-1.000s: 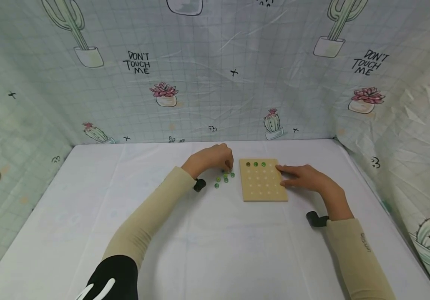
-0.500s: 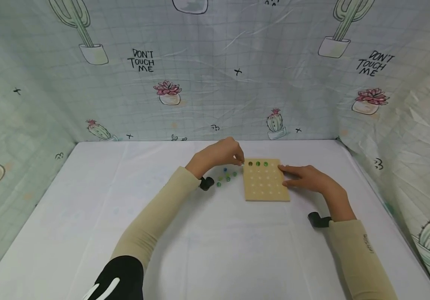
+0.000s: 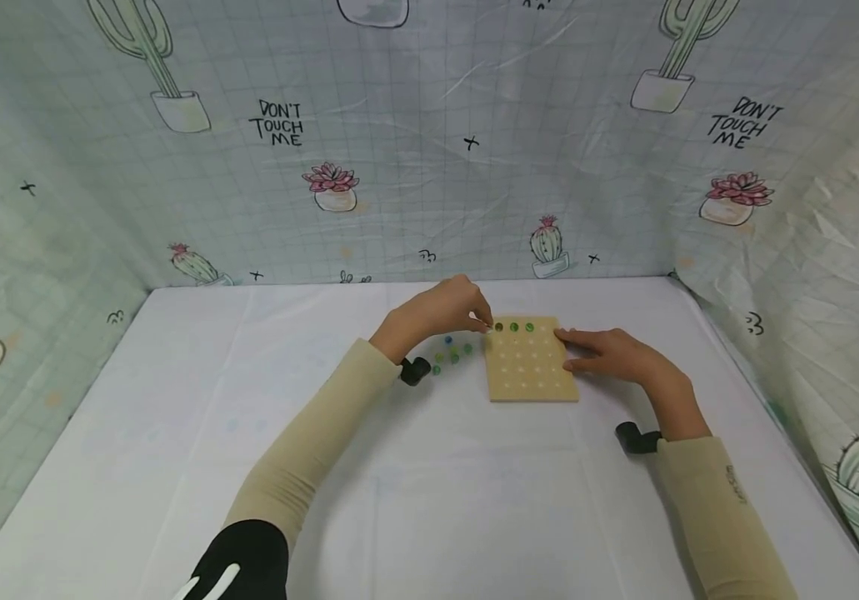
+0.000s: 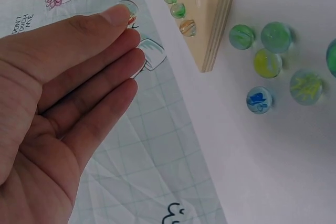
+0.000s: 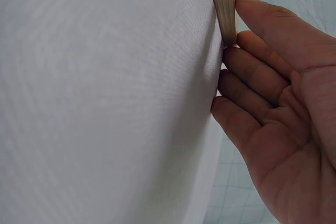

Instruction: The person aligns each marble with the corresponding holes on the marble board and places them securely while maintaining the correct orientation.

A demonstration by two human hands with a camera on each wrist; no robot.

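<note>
In the left wrist view, my left hand (image 3: 436, 310) pinches a clear marble (image 4: 131, 10) with an orange-red swirl between thumb and forefinger. In the head view those fingertips are at the far left corner of a square wooden board (image 3: 532, 385) with rows of small hollows. Along its far row sit a brownish marble (image 3: 499, 327) and two green marbles (image 3: 522, 327). My right hand (image 3: 612, 356) rests at the board's right side, forefinger and thumb touching its edge. Its other fingers lie against the white tabletop in the right wrist view.
Several loose marbles lie on the white table (image 3: 429, 500) left of the board: green ones (image 4: 275, 37), a yellow one (image 4: 268, 63) and a blue-patterned one (image 4: 259, 100). A cactus-printed cloth (image 3: 399, 150) stands behind the table and along both sides.
My left hand has moved right from the loose marbles to the board's far left corner, carrying a marble. A blue marble it had hidden now shows. The right hand stays at the board's edge.
</note>
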